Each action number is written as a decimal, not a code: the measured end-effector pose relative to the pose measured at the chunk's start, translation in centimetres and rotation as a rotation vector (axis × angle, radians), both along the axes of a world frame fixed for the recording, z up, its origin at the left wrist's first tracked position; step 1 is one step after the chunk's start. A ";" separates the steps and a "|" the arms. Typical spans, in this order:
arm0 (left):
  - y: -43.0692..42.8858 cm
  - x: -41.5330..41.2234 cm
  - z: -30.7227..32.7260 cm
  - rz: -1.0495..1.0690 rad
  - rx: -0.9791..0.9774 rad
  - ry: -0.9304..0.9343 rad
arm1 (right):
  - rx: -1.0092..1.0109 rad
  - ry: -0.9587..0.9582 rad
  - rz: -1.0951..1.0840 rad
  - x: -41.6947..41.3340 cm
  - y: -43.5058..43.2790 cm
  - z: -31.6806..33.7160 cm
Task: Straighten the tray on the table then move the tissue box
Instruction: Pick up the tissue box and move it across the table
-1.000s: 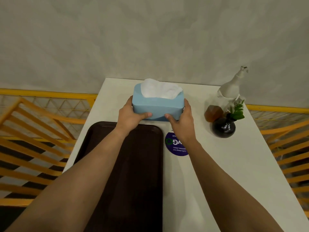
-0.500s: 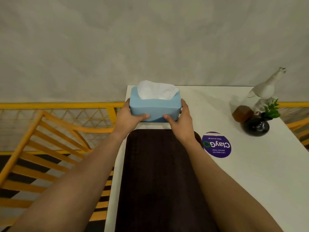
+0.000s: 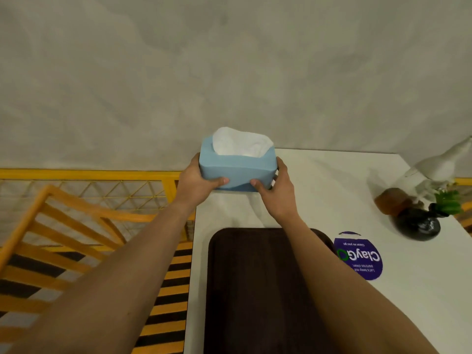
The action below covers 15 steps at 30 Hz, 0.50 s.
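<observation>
A light blue tissue box (image 3: 237, 169) with white tissue sticking out of its top is at the far left corner of the white table (image 3: 332, 190). My left hand (image 3: 196, 182) grips its left end and my right hand (image 3: 277, 194) grips its right end, thumbs on the near face. Whether the box rests on the table or is just above it, I cannot tell. The dark brown tray (image 3: 255, 290) lies lengthwise below my forearms, square with the table's left edge.
A round purple sticker (image 3: 360, 256) lies right of the tray. A black vase with a green plant (image 3: 419, 223), a brown object (image 3: 390, 200) and a white figurine (image 3: 434, 167) stand at the far right. Yellow chairs and a railing (image 3: 76, 200) are left of the table.
Both hands carried the tissue box away from me and to the left, from beyond the tray's far end toward the table's far left corner. The view shifted left too.
</observation>
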<state>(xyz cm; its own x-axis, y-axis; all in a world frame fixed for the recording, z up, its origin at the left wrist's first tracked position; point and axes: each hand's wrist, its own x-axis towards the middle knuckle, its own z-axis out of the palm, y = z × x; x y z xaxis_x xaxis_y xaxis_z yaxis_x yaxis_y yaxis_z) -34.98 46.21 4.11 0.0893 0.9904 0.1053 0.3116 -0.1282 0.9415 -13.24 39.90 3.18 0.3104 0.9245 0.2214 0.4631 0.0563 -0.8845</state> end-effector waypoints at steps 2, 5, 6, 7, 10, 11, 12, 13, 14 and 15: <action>1.5 0.3 -0.4 0.017 0.009 -0.004 | -0.010 0.001 0.011 0.5 1.9 -0.2; 3.7 0.9 -1.0 0.031 0.017 0.000 | -0.008 0.016 0.028 1.2 4.5 -0.6; 4.4 1.0 -1.2 0.037 0.019 -0.001 | -0.005 0.025 0.035 1.4 5.3 -0.9; 5.1 1.1 -1.5 0.042 0.021 -0.001 | -0.002 0.030 0.045 1.5 6.1 -1.1; 6.9 1.4 -2.4 0.048 0.019 0.005 | -0.001 0.024 0.075 1.9 8.2 -1.9; 7.4 1.4 -2.7 0.044 0.016 0.008 | -0.001 0.018 0.079 2.1 8.8 -2.2; 7.8 1.5 -3.0 0.037 0.013 0.013 | -0.001 0.012 0.081 2.2 9.4 -2.6; 8.2 1.5 -3.4 0.029 0.010 0.021 | 0.000 0.008 0.081 2.4 9.9 -2.9; 8.6 1.5 -3.7 0.026 0.005 0.029 | -0.001 0.004 0.081 2.5 10.3 -3.3; 8.9 1.4 -4.0 0.026 0.000 0.036 | -0.005 0.001 0.080 2.6 10.6 -3.6</action>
